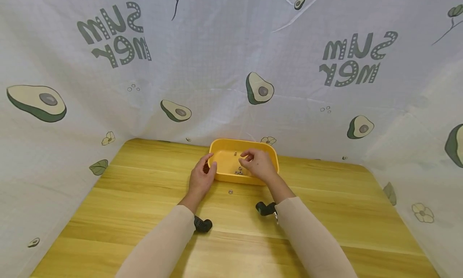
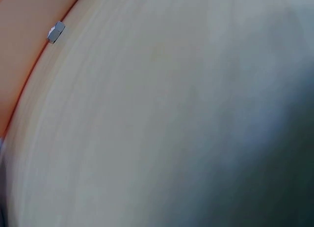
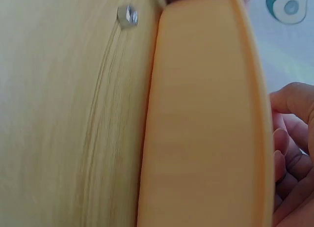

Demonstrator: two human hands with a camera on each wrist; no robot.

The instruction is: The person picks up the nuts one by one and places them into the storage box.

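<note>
A yellow plastic tray stands on the wooden table near the back curtain. My left hand touches its left end, thumb at the near corner and fingers along the side. Over the tray's right half hovers my right hand, its thumb and index finger bent, with a gap between them and nothing visible held. Several small metal hex nuts lie inside the tray. One more hex nut rests on the table just in front; the right wrist view also shows this nut beside the tray wall.
Black wrist-camera mounts stick out by both forearms. Behind the table hangs a white curtain printed with avocados, which also closes in both sides. The left wrist view shows mostly blurred tabletop.
</note>
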